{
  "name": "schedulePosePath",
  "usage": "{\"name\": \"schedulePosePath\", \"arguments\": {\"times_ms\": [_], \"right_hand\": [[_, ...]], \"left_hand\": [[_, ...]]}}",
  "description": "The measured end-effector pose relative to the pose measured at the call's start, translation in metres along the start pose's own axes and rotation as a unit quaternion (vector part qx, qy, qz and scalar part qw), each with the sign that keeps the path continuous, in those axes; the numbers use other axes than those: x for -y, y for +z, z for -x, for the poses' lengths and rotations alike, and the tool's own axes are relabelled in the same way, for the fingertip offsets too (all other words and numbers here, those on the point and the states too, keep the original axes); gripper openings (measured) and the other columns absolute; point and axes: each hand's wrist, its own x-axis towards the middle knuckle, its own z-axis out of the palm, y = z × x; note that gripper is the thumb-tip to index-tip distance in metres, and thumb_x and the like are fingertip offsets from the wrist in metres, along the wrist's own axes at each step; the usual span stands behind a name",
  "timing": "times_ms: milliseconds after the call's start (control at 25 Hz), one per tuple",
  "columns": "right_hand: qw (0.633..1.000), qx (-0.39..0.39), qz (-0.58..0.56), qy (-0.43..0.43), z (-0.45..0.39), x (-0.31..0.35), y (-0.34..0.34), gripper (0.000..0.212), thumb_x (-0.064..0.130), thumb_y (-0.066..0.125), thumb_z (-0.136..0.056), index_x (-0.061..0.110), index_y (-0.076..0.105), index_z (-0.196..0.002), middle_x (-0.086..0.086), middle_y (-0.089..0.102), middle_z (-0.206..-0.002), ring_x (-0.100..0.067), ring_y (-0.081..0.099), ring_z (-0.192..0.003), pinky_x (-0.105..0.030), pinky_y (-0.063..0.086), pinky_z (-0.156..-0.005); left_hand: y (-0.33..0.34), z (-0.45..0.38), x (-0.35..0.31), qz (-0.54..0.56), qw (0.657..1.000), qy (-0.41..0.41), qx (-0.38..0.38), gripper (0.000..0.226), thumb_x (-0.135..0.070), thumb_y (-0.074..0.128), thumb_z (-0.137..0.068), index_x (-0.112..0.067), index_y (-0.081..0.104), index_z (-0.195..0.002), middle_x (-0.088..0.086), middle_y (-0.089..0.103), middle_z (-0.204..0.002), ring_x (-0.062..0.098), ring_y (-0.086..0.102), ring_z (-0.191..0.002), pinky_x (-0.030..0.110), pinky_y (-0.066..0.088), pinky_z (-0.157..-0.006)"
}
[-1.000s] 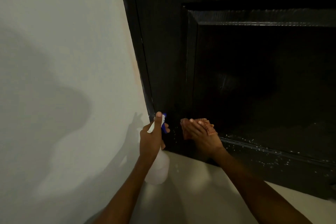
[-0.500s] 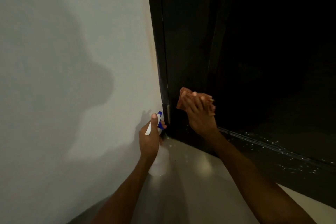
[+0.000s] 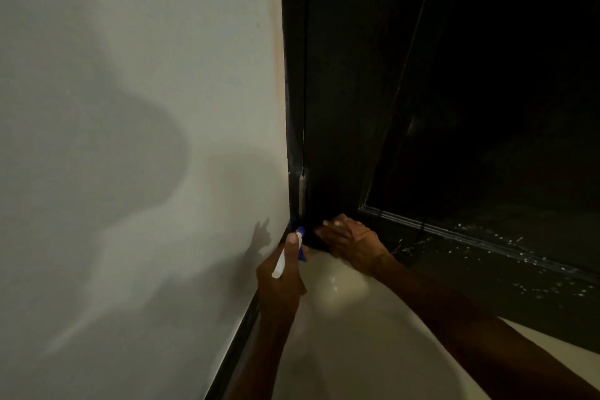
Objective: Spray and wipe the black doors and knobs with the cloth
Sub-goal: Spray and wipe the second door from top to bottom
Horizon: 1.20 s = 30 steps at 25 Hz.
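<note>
The black door (image 3: 357, 75) fills the right side, its lower rail speckled with spray droplets (image 3: 487, 250). My right hand (image 3: 354, 247) presses flat against the door's bottom left corner, just above the floor. The reddish cloth (image 3: 319, 232) lies under that hand, and only a sliver shows at the fingertips. My left hand (image 3: 282, 289) grips a spray bottle (image 3: 280, 263) with a blue nozzle and white trigger, close to the left of the right hand by the door frame. No knob is in view.
A pale wall (image 3: 130, 107) with my shadow on it takes up the left half. It meets the black door frame (image 3: 293, 107). Black skirting (image 3: 237, 351) runs along the wall's foot. Pale floor (image 3: 357, 351) lies beneath both arms.
My right hand has slid down with the cloth from higher on the door stile to its bottom corner. The view has shifted left. My left hand holds the bottle as before.
</note>
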Motion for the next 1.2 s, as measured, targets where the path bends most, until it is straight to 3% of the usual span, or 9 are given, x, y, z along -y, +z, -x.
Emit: {"name": "schedulePosePath", "arguments": {"times_ms": [160, 240, 320, 440, 600, 720, 800, 960, 1200], "right_hand": [[0.949, -0.299, -0.004, 0.096, 0.003, -0.033, -0.064, 0.083, 0.016, 0.045, -0.096, 0.019, 0.000, -0.166, -0.006, -0.013, -0.173, -0.028, -0.011, -0.159, -0.049, -0.015, -0.126], [0.927, -0.353, -0.029, 0.122, 0.001, -0.037, -0.068, 0.084, 0.017, 0.051, -0.094, 0.018, 0.009, -0.167, -0.004, -0.009, -0.174, -0.026, -0.009, -0.160, -0.048, -0.015, -0.126], [0.929, -0.338, -0.046, 0.142, -0.006, -0.029, -0.064, 0.086, 0.019, 0.053, -0.095, 0.018, 0.005, -0.167, -0.004, -0.012, -0.174, -0.027, -0.011, -0.159, -0.051, -0.007, -0.128], [0.970, -0.201, -0.044, 0.127, -0.017, 0.010, -0.027, 0.086, 0.020, 0.047, -0.099, 0.019, -0.007, -0.165, -0.009, -0.019, -0.171, -0.031, -0.019, -0.157, -0.057, 0.000, -0.128], [0.997, -0.033, -0.004, 0.069, -0.039, 0.049, 0.018, 0.101, 0.013, 0.060, -0.097, 0.016, -0.021, -0.156, -0.005, -0.015, -0.173, -0.030, -0.015, -0.156, -0.050, 0.002, -0.130], [0.998, 0.040, -0.030, 0.029, -0.063, 0.058, 0.032, 0.110, 0.017, 0.063, -0.097, 0.012, -0.036, -0.146, -0.006, -0.030, -0.163, -0.024, -0.018, -0.157, -0.043, 0.000, -0.130], [0.996, 0.063, -0.042, 0.054, -0.049, 0.049, 0.022, 0.100, 0.035, 0.051, -0.105, 0.019, -0.040, -0.143, 0.001, -0.030, -0.159, -0.014, -0.023, -0.155, -0.042, -0.009, -0.129], [0.996, 0.033, 0.072, -0.026, 0.015, 0.019, 0.032, 0.077, 0.020, 0.038, -0.107, 0.018, -0.022, -0.154, -0.001, -0.034, -0.157, -0.021, -0.025, -0.153, -0.046, -0.012, -0.127], [0.994, 0.015, 0.110, 0.017, 0.159, -0.030, 0.109, 0.072, 0.008, 0.017, -0.100, 0.014, -0.027, -0.156, -0.002, -0.036, -0.162, -0.026, -0.029, -0.150, -0.046, -0.025, -0.117]], "left_hand": [[0.000, 0.005, 0.005, -0.003, 1.000, 0.000, -0.027, 0.048, -0.065, 0.051, -0.076, -0.019, 0.065, -0.073, 0.011, 0.066, -0.064, 0.028, 0.063, -0.061, 0.046, 0.057, -0.066], [-0.004, 0.004, 0.010, 0.003, 0.999, 0.002, -0.035, 0.050, -0.065, 0.051, -0.078, -0.018, 0.067, -0.072, 0.007, 0.063, -0.058, 0.027, 0.062, -0.058, 0.044, 0.056, -0.063], [-0.010, 0.004, 0.017, 0.018, 0.999, -0.012, -0.043, 0.049, -0.065, 0.050, -0.079, -0.020, 0.069, -0.073, 0.005, 0.064, -0.059, 0.026, 0.061, -0.058, 0.039, 0.054, -0.060], [-0.020, 0.006, 0.030, 0.015, 0.999, -0.004, -0.045, 0.052, -0.066, 0.049, -0.080, -0.019, 0.071, -0.076, 0.006, 0.067, -0.063, 0.024, 0.062, -0.058, 0.035, 0.052, -0.057], [-0.036, 0.004, 0.046, 0.042, 0.998, -0.014, -0.055, 0.047, -0.064, 0.050, -0.080, -0.020, 0.068, -0.084, 0.016, 0.068, -0.071, 0.021, 0.061, -0.056, 0.036, 0.052, -0.057], [-0.039, 0.007, 0.054, 0.044, 0.997, -0.025, -0.059, 0.041, -0.053, 0.046, -0.092, -0.017, 0.065, -0.091, 0.008, 0.059, -0.060, 0.007, 0.055, -0.043, 0.025, 0.050, -0.048], [-0.034, 0.009, 0.054, 0.041, 0.997, -0.033, -0.055, 0.037, -0.047, 0.046, -0.096, -0.015, 0.064, -0.091, 0.007, 0.058, -0.062, 0.008, 0.056, -0.047, 0.020, 0.049, -0.046], [-0.011, 0.008, 0.041, 0.032, 0.998, -0.032, -0.039, 0.030, -0.049, 0.047, -0.096, -0.028, 0.060, -0.081, 0.000, 0.060, -0.070, 0.015, 0.055, -0.061, 0.020, 0.049, -0.051], [0.034, 0.020, 0.048, -0.007, 1.000, -0.002, 0.016, 0.057, -0.070, 0.043, -0.082, -0.019, 0.069, -0.085, 0.012, 0.068, -0.071, 0.029, 0.060, -0.060, 0.037, 0.052, -0.059]]}}
